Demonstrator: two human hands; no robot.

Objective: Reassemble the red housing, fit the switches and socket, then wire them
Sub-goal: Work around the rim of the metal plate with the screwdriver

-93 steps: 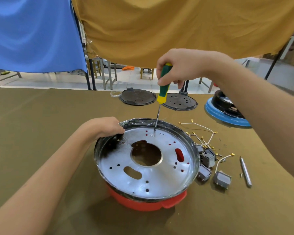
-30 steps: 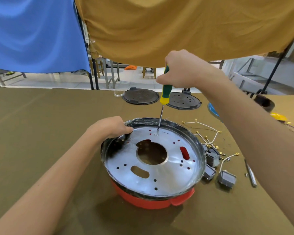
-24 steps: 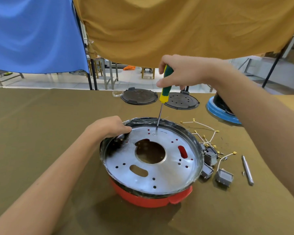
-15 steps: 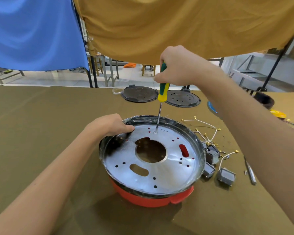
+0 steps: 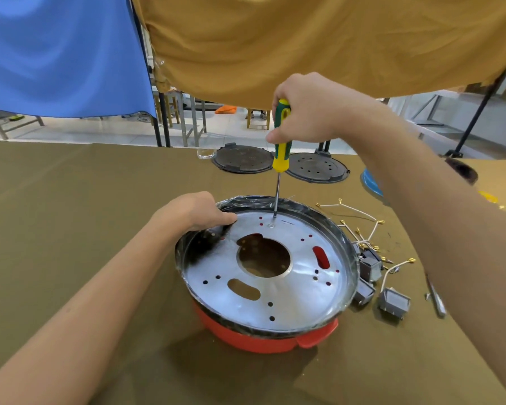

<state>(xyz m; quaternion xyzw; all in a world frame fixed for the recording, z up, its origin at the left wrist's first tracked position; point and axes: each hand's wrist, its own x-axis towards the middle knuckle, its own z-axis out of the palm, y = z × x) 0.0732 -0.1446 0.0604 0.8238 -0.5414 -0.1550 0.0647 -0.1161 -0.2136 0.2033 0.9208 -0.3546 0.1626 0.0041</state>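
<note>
The red housing (image 5: 263,337) lies on the table with a round silver metal plate (image 5: 275,287) on top, ringed by a black rim. My left hand (image 5: 195,211) grips the rim at the plate's far left. My right hand (image 5: 304,112) grips a green and yellow screwdriver (image 5: 281,147) held upright. Its tip stands on a screw (image 5: 272,225) near the plate's far edge. Grey switches (image 5: 393,302) and white wires (image 5: 360,220) with brass terminals lie just right of the housing.
Two dark round lids (image 5: 243,160) (image 5: 316,168) lie at the table's far side. A blue-rimmed part (image 5: 371,182) sits far right, partly behind my right arm. A slim metal tool (image 5: 435,299) lies right of the switches. Blue and ochre cloths hang above.
My right hand has turned on the screwdriver handle, tip staying on the same screw. My left hand keeps its hold on the rim. The camera view has shifted slightly.
</note>
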